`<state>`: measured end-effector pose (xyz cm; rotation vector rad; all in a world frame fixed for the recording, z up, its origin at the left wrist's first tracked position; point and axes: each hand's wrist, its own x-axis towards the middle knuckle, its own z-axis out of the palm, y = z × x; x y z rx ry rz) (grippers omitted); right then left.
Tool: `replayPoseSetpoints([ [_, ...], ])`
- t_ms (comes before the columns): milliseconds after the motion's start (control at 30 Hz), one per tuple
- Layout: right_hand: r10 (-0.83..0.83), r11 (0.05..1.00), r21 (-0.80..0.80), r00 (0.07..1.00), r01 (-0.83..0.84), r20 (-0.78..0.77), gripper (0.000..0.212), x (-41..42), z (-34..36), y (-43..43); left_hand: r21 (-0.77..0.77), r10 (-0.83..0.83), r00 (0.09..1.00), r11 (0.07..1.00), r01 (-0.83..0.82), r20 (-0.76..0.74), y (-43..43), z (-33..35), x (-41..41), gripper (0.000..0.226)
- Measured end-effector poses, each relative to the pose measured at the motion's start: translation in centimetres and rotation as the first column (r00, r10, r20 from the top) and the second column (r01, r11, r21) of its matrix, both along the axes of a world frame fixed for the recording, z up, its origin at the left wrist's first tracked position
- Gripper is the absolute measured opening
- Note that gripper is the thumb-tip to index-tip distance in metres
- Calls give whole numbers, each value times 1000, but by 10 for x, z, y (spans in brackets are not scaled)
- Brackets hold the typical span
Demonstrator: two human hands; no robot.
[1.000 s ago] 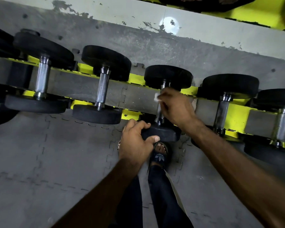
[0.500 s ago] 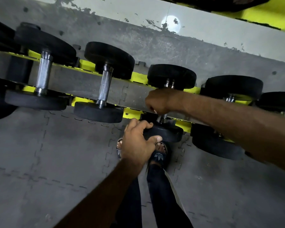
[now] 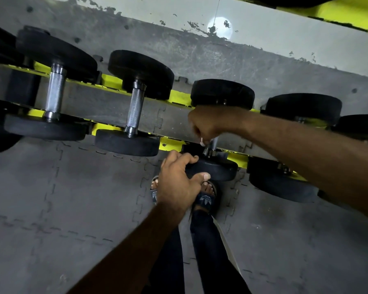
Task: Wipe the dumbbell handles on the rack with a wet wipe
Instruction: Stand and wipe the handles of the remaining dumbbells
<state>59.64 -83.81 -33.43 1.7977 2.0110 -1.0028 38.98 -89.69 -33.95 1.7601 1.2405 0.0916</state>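
Observation:
Several black dumbbells with steel handles lie across a yellow rack [image 3: 179, 96]. My right hand [image 3: 212, 124] is closed around the handle [image 3: 213, 145] of the middle dumbbell [image 3: 222, 93], close to its far head. A scrap of white wet wipe [image 3: 202, 142] shows under the fingers. Only the handle's lower end is visible below my fist. My left hand [image 3: 176, 179] grips the near head [image 3: 216, 168] of that same dumbbell. Two dumbbells to the left show bare knurled handles [image 3: 136, 107] [image 3: 55, 92].
More dumbbells sit to the right [image 3: 302, 107], partly behind my right forearm. Grey interlocking floor mats [image 3: 72, 209] cover the ground. My feet in dark sandals [image 3: 204, 198] stand just below the rack. A pale wall base [image 3: 263, 32] runs behind.
My right hand has turned over the handle and slid up it toward the far head, the forearm swinging across the dumbbells on the right. The left hand has kept its grip on the near head.

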Motion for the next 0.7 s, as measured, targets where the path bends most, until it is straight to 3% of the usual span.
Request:
replayPoseSetpoints([
  [133,-135,968,201,986,152,-97,13,10,-5,-42,-5,5,1000,1000,-5,11,0,1,0,42],
  [233,-94,988,107,978,115,-184,27,6,-8,-80,12,1,1000,1000,-1,11,0,0,1,42],
  [300,-128,975,163,979,154,-157,31,0,-9,-86,20,-1,1000,1000,1,12,-1,-1,0,42],
  [400,-224,939,269,975,215,2,28,-8,-14,-72,35,0,1000,999,0,7,-2,-1,-1,42],
  [533,-33,999,22,982,30,185,21,-33,-7,-37,38,-4,1000,999,4,6,-1,-1,-1,41],
  [700,-65,998,-11,997,65,31,21,-14,10,-34,28,5,1000,1000,-5,-1,0,0,0,42],
])
